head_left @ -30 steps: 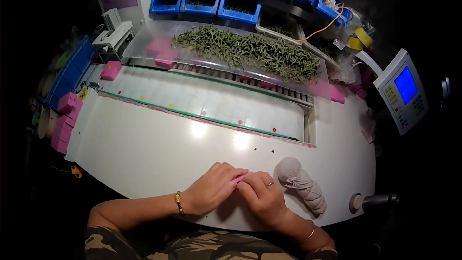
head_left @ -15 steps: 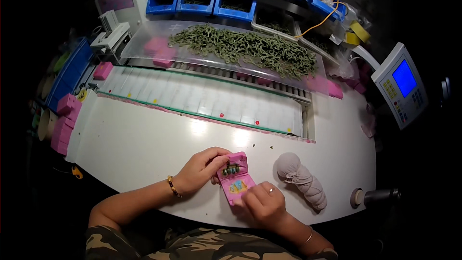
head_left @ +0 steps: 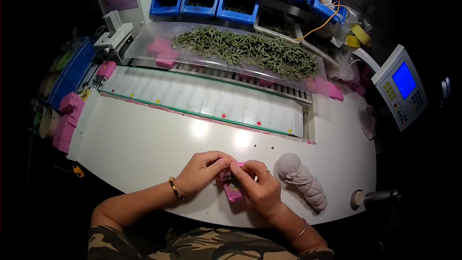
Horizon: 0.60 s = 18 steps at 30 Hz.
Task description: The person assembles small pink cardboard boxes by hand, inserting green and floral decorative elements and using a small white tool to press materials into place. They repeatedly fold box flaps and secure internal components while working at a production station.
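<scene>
In the head view, the left hand (head_left: 204,169) is gripping the open pink box (head_left: 234,195) at six o'clock, apparently steadying it; the right hand (head_left: 261,188) is partly covering the dark contents (head_left: 230,179), and whether it is gripping anything I cannot tell. Toward twelve o'clock, a clear tray (head_left: 140,42) is holding curled green stems (head_left: 245,50), seemingly within reach.

A knotted gray cloth bundle (head_left: 301,180) lies on the white worktable (head_left: 139,139). At right, a control panel (head_left: 390,89) with a blue screen (head_left: 404,80) stands tilted. Beyond the green-edged white conveyor (head_left: 202,97), 3 blue storage bins (head_left: 196,11) form a row; an orange cable (head_left: 317,30) hangs nearby.
</scene>
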Motion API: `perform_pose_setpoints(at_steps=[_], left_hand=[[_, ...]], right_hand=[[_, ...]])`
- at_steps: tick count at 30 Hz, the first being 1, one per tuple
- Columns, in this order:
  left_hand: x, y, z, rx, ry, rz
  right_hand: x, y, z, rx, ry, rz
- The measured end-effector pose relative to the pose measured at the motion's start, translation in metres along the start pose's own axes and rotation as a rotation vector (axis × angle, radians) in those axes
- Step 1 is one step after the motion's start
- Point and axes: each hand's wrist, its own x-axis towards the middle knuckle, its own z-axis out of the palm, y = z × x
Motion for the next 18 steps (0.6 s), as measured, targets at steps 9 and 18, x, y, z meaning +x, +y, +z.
perform_pose_setpoints(at_steps=[9,18], left_hand=[[0.003,-0.004,0.0,-0.049,0.018,-0.028],[0.007,-0.003,0.015,-0.041,0.172,-0.032]], right_hand=[[0.0,-0.004,-0.005,0.1,-0.049,0.018],[-0.001,0.004,-0.003,0.274,0.152,-0.021]])
